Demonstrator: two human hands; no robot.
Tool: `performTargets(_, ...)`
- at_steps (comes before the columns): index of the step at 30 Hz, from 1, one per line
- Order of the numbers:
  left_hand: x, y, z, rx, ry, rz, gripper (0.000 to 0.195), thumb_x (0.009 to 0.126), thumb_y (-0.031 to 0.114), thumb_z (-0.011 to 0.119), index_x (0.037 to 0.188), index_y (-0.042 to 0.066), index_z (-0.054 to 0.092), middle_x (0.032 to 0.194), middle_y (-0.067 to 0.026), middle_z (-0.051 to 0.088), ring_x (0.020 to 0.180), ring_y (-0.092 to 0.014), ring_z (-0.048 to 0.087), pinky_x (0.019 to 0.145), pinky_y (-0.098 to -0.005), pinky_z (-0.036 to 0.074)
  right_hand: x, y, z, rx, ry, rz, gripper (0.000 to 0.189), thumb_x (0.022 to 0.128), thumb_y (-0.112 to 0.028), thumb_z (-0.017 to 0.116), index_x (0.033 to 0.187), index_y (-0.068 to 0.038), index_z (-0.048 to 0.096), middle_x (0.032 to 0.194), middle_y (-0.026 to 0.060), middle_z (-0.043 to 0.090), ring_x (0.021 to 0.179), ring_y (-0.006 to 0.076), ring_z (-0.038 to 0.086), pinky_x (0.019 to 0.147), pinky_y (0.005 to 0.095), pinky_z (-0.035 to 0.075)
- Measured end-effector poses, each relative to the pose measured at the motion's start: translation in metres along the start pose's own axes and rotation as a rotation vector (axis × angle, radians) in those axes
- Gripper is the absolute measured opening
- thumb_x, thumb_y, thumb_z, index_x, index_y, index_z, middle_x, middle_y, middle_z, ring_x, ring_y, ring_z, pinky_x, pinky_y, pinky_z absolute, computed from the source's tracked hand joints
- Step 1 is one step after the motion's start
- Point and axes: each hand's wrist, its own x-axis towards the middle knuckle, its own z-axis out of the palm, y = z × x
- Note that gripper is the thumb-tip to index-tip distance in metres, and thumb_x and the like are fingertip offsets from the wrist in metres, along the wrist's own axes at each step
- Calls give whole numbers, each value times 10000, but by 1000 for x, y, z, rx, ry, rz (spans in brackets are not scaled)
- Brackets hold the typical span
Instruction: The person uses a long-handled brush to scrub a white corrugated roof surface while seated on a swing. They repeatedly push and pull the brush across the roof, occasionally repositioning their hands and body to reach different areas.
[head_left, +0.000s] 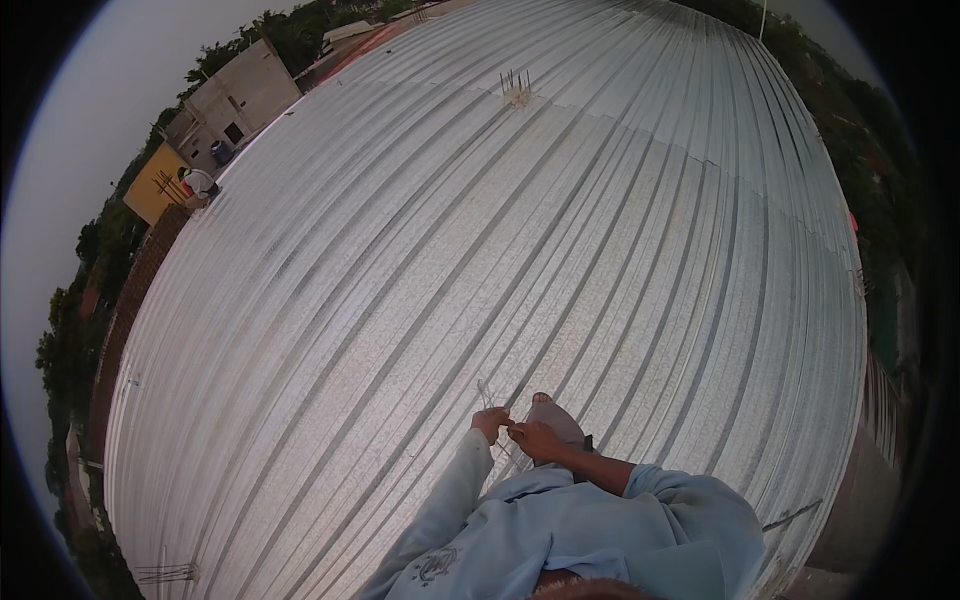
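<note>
Thin metal wires (486, 391) stick up past my left hand (490, 424), which grips them, and more strands hang below it. My right hand (535, 441) meets it fingertip to fingertip, pinching at the same wires; the exact pinch point is too small to make out. Both hands are in front of my body, above a ribbed sheet-metal roof (450, 300). My bare foot (541, 397) shows on the roof just beyond the right hand, below a trouser leg (556, 420).
Rebar stubs (516, 81) poke through the roof ahead, and more rebar (166, 574) juts at the lower left. Another person (199, 186) crouches at the left roof edge by a brick wall (142, 277). A thin rod (792, 516) lies near the right edge, where the roof drops off.
</note>
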Motion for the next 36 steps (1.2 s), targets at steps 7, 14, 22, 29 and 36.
performTargets(7, 140, 128, -135, 270, 375, 530, 388, 855, 146, 638, 1192, -44, 612, 979, -154, 701, 505, -145, 516, 453, -290, 383, 271, -80, -156, -192, -239, -385, 299, 970, -358, 523, 1079, -124, 674, 806, 173, 686, 761, 385, 661, 687, 489, 512)
performTargets(14, 197, 329, -192, -694, 715, 45, 422, 857, 172, 627, 1213, -44, 566, 913, -135, 678, 431, -89, 333, 388, -240, 249, 490, -102, -213, -232, -323, -599, 405, 1008, -438, 435, 1197, -149, 646, 883, 182, 694, 870, 378, 671, 766, 492, 503)
performTargets(22, 466, 390, -445, -917, 1185, -176, 313, 901, 142, 574, 1191, 45, 640, 999, -120, 727, 404, -143, 412, 360, -328, 317, 822, -40, -316, 982, 418, 191, 349, 983, -281, 521, 1029, 33, 665, 660, 60, 603, 493, 97, 473, 459, 294, 377)
performTargets(29, 619, 701, -539, -631, 977, 320, 216, 913, 153, 620, 1096, 41, 642, 889, -140, 711, 356, -72, 363, 322, -235, 224, 981, -39, -602, 837, 1115, 202, 401, 1010, -352, 490, 1065, 6, 664, 594, 0, 483, 506, 60, 363, 486, 247, 286)
performTargets(36, 877, 713, -714, -162, 928, 389, 278, 887, 182, 663, 1092, -6, 654, 769, -152, 717, 420, -84, 427, 444, -256, 349, 1172, 208, -557, -336, 800, 449, 301, 952, -159, 497, 775, 2, 679, 760, 212, 659, 752, 356, 658, 702, 474, 514)
